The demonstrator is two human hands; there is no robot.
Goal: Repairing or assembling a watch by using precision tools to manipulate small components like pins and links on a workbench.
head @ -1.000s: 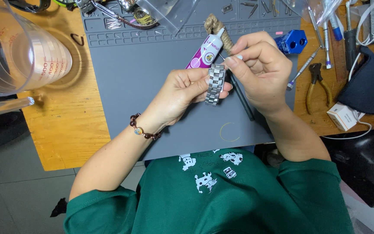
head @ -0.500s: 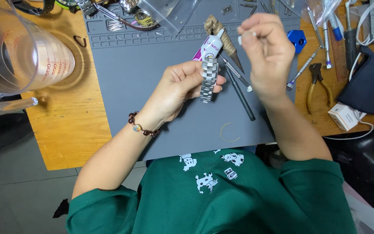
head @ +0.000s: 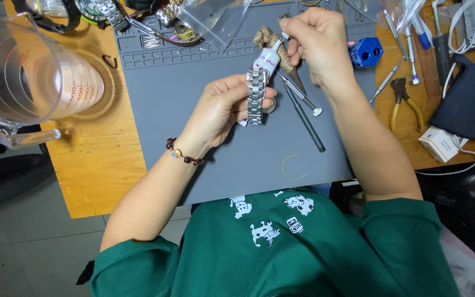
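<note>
The left hand (head: 218, 110) pinches a silver metal watch bracelet (head: 255, 96) between thumb and fingers, holding it upright above the grey work mat (head: 193, 82), links facing up toward the camera, probably so that they can be inspected or worked on. Directly behind the grip stands a small white tube with a purple label (head: 266, 59), and beyond that a twist of tan cord (head: 273, 44); how the tube stands cannot be read, since the bracelet and fingers cover its lower end.

The right hand (head: 317, 47) is raised up and to the right of the bracelet, fingers curled tight around something very small. A pale sliver shows at the fingertips, but it is too small to name, so what that hand pinches cannot be told.

Below the right hand, two slim tools (head: 303, 107) lie slanted on the mat, close enough to be reached without shifting the bracelet. Farther right of the grip sit a blue block (head: 365, 52) and yellow-handled pliers (head: 397, 102) on the wooden bench. Far left of it stands a clear measuring jug (head: 23, 71), cut off by the frame edge. A beaded bracelet (head: 182, 154) circles the left wrist.
</note>
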